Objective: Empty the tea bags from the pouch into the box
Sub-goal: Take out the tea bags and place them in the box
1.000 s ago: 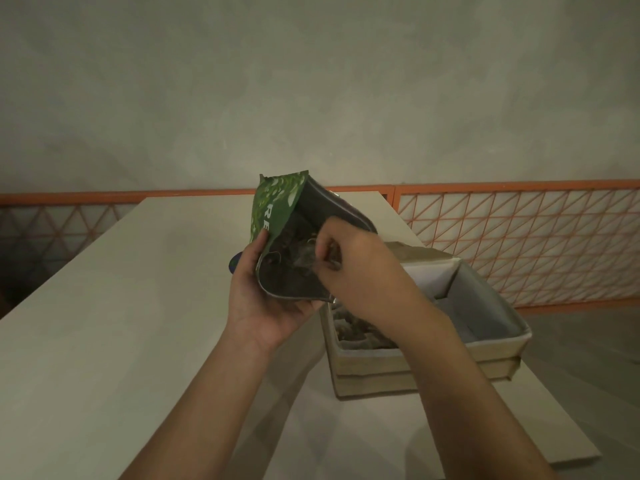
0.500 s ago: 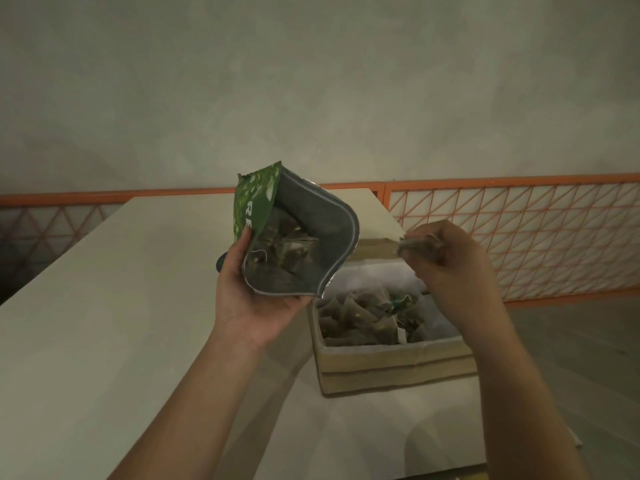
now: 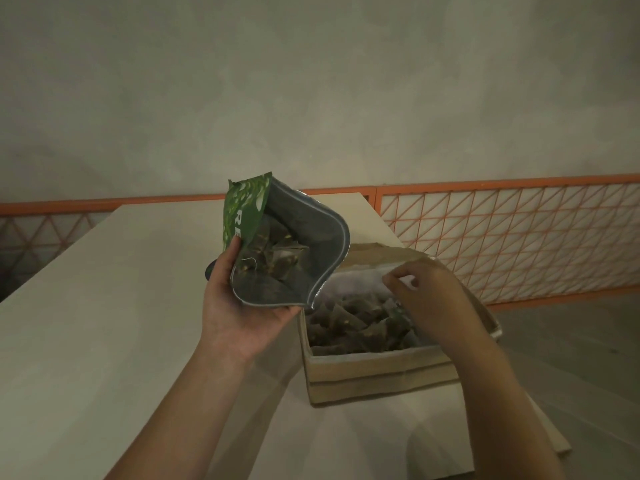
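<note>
Green foil zip pouch (image 3: 273,251) w/ silver lining is held up over the pale tabletop (image 3: 104,323), mouth wide open, pyramid tea bags (image 3: 277,258) still inside. Left hand (image 3: 242,313) cups it from below, thumb on the green side. Right hand (image 3: 433,299) hovers over the brown cardboard box (image 3: 374,372) near the tabletop's right edge, fingers loosely curled; can't tell if it's holding anything. Box already has lots of bags in it.

Glossy foil-lined green pouch (image 3: 287,251); matt brown cardboard box (image 3: 377,374); smooth matt pale table (image 3: 114,306).
</note>
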`<state>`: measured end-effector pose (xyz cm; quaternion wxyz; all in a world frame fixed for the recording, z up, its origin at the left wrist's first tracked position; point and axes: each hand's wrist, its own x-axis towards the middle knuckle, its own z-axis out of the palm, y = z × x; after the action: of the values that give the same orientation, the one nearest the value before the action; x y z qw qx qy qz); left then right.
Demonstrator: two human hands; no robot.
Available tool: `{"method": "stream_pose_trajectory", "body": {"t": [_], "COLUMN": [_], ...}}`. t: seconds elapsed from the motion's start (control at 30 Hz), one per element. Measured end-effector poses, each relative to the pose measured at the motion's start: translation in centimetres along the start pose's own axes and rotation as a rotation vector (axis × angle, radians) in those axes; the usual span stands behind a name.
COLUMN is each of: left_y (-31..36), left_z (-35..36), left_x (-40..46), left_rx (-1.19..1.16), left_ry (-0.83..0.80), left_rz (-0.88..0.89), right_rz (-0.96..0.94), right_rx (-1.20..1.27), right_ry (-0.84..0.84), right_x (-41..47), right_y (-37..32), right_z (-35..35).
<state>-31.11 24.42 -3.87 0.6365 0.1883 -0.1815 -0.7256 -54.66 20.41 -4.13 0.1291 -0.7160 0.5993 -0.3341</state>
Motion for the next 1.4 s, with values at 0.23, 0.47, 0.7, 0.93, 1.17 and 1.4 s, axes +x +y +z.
{"method": "stream_pose_trajectory", "body": {"t": [0.23, 0.47, 0.7, 0.93, 1.17, 1.4], "left_y": [0.1, 0.3, 1.1, 2.2, 3.3, 4.1], "left_z": [-0.7, -0.8, -0.8, -0.5, -0.9, 0.2], "left_x": [0.3, 0.4, -0.3, -1.9, -1.7, -1.7], "left_rx": [0.026, 0.025, 0.028, 0.081, 0.062, 0.115], "left_ry": [0.0, -0.015, -0.038, -0.045, -0.019, -0.161], "left_rz": [-0.002, -0.007, -0.029, -0.03, -0.056, 0.102], "right_rz": [-0.047, -0.047, -0.112, -0.523, -0.543, -0.774], "right_rx": [-0.113, -0.212, 0.372, 0.4, 0.578, 0.681], "right_ry": [-0.539, -0.374, 0.032, 0.025, 0.216, 0.454], "right_x": [-0.3, -0.3, 0.3, 1.1, 1.1, -0.6], "right_y": [-1.1, -1.7, -6.2, -12.6, -14.2, -15.2], "right_z": [2.1, 2.2, 0.6, 2.7, 6.0, 5.1]}}
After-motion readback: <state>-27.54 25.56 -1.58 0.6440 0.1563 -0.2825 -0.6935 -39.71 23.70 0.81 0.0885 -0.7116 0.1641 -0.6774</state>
